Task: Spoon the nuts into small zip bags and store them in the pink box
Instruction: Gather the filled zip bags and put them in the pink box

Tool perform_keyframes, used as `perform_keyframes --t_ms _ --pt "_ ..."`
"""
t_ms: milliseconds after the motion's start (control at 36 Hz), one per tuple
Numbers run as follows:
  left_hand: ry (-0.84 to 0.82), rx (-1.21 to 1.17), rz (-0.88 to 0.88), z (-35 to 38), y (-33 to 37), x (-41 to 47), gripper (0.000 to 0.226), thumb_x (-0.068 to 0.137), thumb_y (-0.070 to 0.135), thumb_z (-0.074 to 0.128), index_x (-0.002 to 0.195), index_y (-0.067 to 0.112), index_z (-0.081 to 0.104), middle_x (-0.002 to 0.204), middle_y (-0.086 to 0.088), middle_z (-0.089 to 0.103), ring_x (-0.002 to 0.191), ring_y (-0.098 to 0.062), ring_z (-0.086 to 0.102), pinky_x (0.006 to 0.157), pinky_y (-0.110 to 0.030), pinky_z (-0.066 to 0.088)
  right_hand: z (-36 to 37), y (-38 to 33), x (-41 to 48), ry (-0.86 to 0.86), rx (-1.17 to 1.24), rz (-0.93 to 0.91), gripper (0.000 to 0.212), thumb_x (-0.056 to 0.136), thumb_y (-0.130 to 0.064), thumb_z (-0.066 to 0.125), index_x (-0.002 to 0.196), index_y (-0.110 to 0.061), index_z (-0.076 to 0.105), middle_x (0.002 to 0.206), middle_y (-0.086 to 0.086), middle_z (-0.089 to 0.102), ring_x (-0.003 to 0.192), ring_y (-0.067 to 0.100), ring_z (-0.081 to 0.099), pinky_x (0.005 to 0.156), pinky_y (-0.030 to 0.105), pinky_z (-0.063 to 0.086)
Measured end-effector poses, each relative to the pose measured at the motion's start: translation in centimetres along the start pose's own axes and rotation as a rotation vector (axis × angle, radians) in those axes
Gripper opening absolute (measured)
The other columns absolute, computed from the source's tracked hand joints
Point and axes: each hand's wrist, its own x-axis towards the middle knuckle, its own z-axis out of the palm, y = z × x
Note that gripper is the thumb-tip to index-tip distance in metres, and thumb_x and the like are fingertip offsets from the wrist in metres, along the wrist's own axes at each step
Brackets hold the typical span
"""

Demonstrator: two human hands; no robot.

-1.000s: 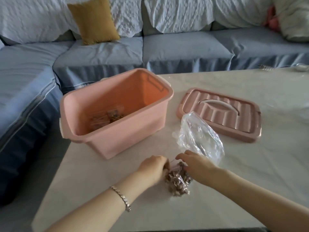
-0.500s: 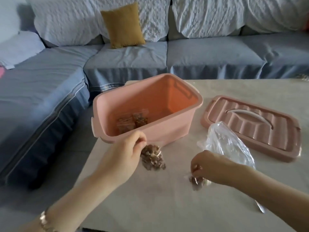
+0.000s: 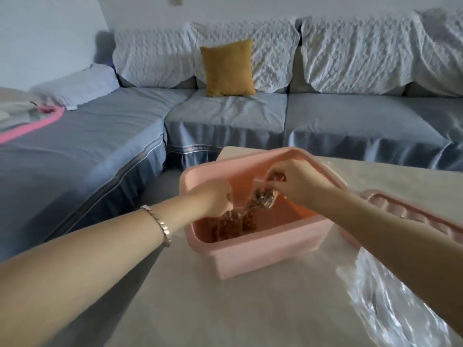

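Note:
The pink box (image 3: 265,256) stands open on the table, and both my hands reach over it. My left hand (image 3: 215,199) pinches the top of a small zip bag of nuts (image 3: 229,225) that hangs low inside the box. My right hand (image 3: 298,184) pinches a second zip bag of nuts (image 3: 261,200) by its top, held above the box's inside. Other nut bags (image 3: 249,221) lie on the box floor, partly hidden by the hanging bags.
The pink lid (image 3: 413,216) lies to the right of the box, partly behind my right forearm. A large clear plastic bag (image 3: 390,304) lies on the table at the lower right. A grey sofa with a mustard cushion (image 3: 228,68) runs behind and left of the table.
Both hands have lifted their nut bags from the table and moved forward over the pink box. The camera view has shifted up and closer to the box.

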Motion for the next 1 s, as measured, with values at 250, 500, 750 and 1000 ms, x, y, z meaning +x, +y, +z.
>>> perform_keyframes --t_ms 250,500,750,1000 --pt "-0.213 0.090 -0.054 3.1 -0.9 2.9 0.030 0.087 -0.006 0.040 0.109 -0.002 0.061 0.104 -0.014 0.063 0.092 -0.027 0.059 0.078 -0.031 0.048 5.4 2.8 3.9 -0.348 -0.111 0.093 0.020 0.088 -0.017 0.053 0.101 -0.018 0.069 0.109 0.000 0.064 0.100 0.019 0.059 0.086 0.031 0.048" --pt "0.422 0.081 0.176 0.9 -4.2 -0.4 0.024 0.085 0.010 0.058 0.108 0.013 0.063 0.113 0.000 0.061 0.110 -0.022 0.055 0.095 -0.036 0.040 8.4 3.6 6.9 -0.597 -0.064 0.080 0.013 0.081 -0.019 0.069 0.090 -0.010 0.071 0.069 -0.005 0.061 0.057 0.004 0.053 0.059 0.019 0.046" --pt "0.460 -0.703 -0.262 3.9 -5.9 -4.0 0.050 0.089 0.016 0.056 0.135 0.022 0.038 0.135 0.001 0.044 0.116 -0.012 0.045 0.090 -0.026 0.038 11.0 3.2 7.5 -0.590 -0.186 0.078 0.025 0.084 -0.023 0.067 0.107 -0.013 0.067 0.111 0.005 0.065 0.100 0.021 0.060 0.084 0.029 0.046" --pt "0.491 -0.663 -0.302 4.0 -5.6 -3.8 0.026 0.089 0.020 0.055 0.115 0.020 0.050 0.104 0.003 0.060 0.090 -0.013 0.059 0.066 -0.025 0.045 6.2 1.8 4.3 -0.466 -0.007 0.046 0.037 0.083 -0.017 0.066 0.120 -0.015 0.059 0.118 0.003 0.062 0.104 0.014 0.059 0.090 0.019 0.043"
